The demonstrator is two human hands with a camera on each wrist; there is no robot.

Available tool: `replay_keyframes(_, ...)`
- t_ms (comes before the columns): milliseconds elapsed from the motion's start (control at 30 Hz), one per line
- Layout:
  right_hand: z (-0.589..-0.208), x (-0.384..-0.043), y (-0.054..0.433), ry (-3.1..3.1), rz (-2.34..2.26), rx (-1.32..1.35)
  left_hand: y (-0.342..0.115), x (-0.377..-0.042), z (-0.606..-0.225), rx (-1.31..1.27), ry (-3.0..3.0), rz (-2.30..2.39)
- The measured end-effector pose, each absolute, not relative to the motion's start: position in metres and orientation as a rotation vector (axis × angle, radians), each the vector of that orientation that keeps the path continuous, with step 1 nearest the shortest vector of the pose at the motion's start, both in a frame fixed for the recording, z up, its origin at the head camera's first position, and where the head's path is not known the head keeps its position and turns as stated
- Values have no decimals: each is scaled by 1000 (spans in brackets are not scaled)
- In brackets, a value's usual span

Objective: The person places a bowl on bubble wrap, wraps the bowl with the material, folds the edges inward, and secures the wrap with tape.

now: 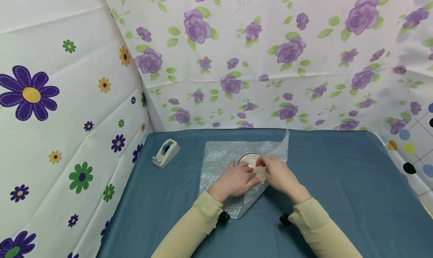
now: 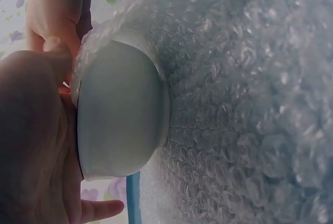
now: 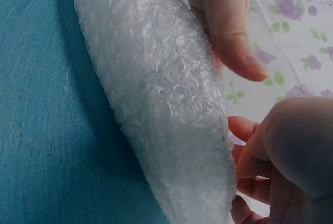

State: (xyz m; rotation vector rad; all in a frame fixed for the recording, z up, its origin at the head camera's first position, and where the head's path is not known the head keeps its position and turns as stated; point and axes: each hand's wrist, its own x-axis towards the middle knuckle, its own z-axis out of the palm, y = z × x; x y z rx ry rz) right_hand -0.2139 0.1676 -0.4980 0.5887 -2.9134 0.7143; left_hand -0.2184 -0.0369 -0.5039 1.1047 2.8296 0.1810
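Note:
A white bowl (image 2: 120, 115) with a thin dark rim stands upright on a sheet of bubble wrap (image 1: 221, 156). My left hand (image 1: 236, 180) lies across the bowl's mouth with its fingers fairly straight, little finger stretched out in the left wrist view. Opposite it, my right hand (image 1: 279, 174) has curled fingers at the bowl's right rim and pinches the edge of the wrap there. In the right wrist view, the lifted wrap (image 3: 156, 94) covers that side of the bowl. Part of the bowl's mouth is hidden beneath both hands.
A white tape dispenser (image 1: 166, 153) stands on the blue-covered table (image 1: 338, 175), left of the wrap. Flowered cloth (image 1: 236, 62) hangs behind and along the sides. At the far right, one corner of the wrap sticks up.

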Motion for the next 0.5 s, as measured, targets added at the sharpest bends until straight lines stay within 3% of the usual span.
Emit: replay_keyframes(500,-498,-213,170,-2934,744,592,-37,-216,-503,1099,2817,194)
